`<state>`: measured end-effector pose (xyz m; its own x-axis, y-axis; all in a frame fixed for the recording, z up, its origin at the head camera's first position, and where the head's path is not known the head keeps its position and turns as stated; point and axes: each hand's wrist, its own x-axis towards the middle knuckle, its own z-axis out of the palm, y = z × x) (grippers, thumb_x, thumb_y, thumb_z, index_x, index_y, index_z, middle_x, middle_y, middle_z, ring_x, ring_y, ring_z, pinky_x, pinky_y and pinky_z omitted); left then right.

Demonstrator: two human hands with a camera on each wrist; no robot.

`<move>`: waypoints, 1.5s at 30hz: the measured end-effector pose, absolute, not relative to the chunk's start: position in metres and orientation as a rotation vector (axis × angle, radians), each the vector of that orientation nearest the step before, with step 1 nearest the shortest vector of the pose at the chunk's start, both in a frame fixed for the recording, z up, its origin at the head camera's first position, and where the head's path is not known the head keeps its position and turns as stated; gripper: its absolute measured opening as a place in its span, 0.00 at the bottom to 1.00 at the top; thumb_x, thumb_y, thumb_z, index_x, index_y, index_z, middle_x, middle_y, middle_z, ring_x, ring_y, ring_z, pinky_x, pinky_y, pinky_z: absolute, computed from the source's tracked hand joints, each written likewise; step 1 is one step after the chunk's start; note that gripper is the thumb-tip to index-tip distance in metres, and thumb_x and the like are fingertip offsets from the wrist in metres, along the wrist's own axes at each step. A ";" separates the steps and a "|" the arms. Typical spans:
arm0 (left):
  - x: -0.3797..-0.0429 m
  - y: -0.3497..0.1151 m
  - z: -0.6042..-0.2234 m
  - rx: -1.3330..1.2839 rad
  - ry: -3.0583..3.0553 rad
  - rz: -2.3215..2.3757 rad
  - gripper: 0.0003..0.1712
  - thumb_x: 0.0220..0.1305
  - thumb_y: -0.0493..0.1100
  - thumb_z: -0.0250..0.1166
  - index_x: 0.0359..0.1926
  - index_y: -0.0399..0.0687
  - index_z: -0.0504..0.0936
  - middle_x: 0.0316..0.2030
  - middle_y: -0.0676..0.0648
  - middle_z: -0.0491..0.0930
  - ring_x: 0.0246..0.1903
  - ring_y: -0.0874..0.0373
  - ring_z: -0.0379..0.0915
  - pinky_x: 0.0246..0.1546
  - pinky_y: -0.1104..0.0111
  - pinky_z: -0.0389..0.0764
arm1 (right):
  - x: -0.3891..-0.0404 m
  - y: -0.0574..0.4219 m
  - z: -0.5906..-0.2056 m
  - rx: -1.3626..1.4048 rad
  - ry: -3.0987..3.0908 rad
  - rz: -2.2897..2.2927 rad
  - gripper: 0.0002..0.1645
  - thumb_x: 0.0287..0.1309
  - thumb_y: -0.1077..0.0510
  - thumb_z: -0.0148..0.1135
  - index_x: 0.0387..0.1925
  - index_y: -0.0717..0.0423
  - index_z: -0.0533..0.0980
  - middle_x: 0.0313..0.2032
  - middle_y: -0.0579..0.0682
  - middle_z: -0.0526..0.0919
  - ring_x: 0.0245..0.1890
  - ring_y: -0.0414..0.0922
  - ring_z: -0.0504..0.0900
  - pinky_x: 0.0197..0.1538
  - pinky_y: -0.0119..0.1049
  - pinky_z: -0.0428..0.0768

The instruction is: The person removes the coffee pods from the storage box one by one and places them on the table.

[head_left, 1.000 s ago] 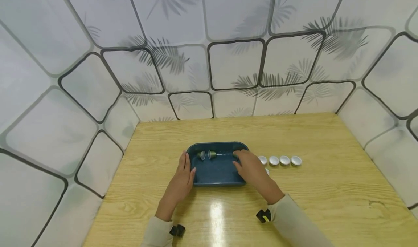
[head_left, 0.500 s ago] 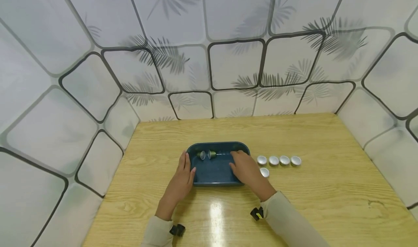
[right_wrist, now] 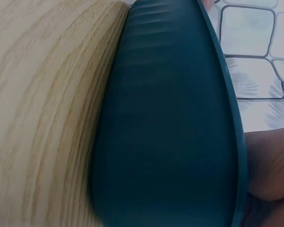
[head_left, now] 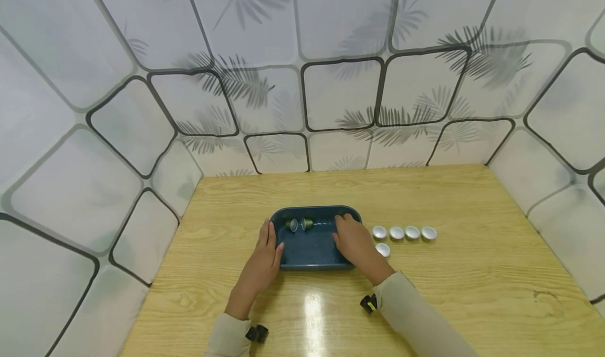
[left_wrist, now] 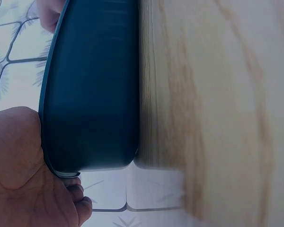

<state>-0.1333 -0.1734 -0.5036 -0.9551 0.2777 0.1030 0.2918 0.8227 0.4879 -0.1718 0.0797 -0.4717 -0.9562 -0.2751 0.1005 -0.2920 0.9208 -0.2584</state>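
A dark blue tray [head_left: 312,252] with raised walls sits on the wooden table. My left hand [head_left: 261,254] holds its left wall, thumb over the rim and fingers along the outer side; the left wrist view shows the palm against the rim. Inside, near the back wall, two green coffee capsules, the left one [head_left: 293,224] and the right one [head_left: 307,224], lie on their sides, silvery ends facing each other. My right hand [head_left: 354,241] reaches over the tray's right wall, its fingers bent down around a coffee capsule at the back right, mostly hidden by the hand.
To the tray's right several capsules stand in a row with silvery tops up, among them one capsule [head_left: 412,232]. A single capsule [head_left: 383,250] stands in front of the row. Patterned walls [head_left: 340,94] border the table [head_left: 227,194] at the back and sides.
My right hand has moved slightly left and further into the tray, its fingers bending down more, uncovering the lone front capsule outside. The left hand and the tray have stayed put.
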 end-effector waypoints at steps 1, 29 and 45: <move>-0.133 -0.173 -0.503 -0.463 -2.974 -0.805 0.39 0.83 0.46 0.46 0.77 0.26 0.39 0.79 0.31 0.31 0.78 0.38 0.36 0.71 0.47 0.60 | -0.173 0.079 -0.472 0.440 -3.022 0.414 0.26 0.64 0.57 0.70 0.58 0.69 0.77 0.50 0.66 0.80 0.42 0.56 0.84 0.40 0.48 0.85; -0.133 -0.174 -0.504 -0.454 -2.976 -0.806 0.39 0.83 0.46 0.46 0.78 0.26 0.40 0.79 0.32 0.31 0.78 0.39 0.34 0.71 0.47 0.60 | -0.190 0.072 -0.488 0.392 -3.036 0.330 0.13 0.61 0.53 0.73 0.27 0.55 0.80 0.24 0.52 0.80 0.24 0.50 0.81 0.25 0.45 0.81; -0.133 -0.173 -0.503 -0.450 -2.976 -0.811 0.39 0.83 0.47 0.45 0.78 0.26 0.40 0.79 0.33 0.31 0.78 0.39 0.35 0.71 0.47 0.60 | -0.192 0.072 -0.489 0.513 -3.013 0.265 0.07 0.60 0.54 0.74 0.34 0.53 0.86 0.31 0.51 0.82 0.31 0.50 0.82 0.32 0.47 0.83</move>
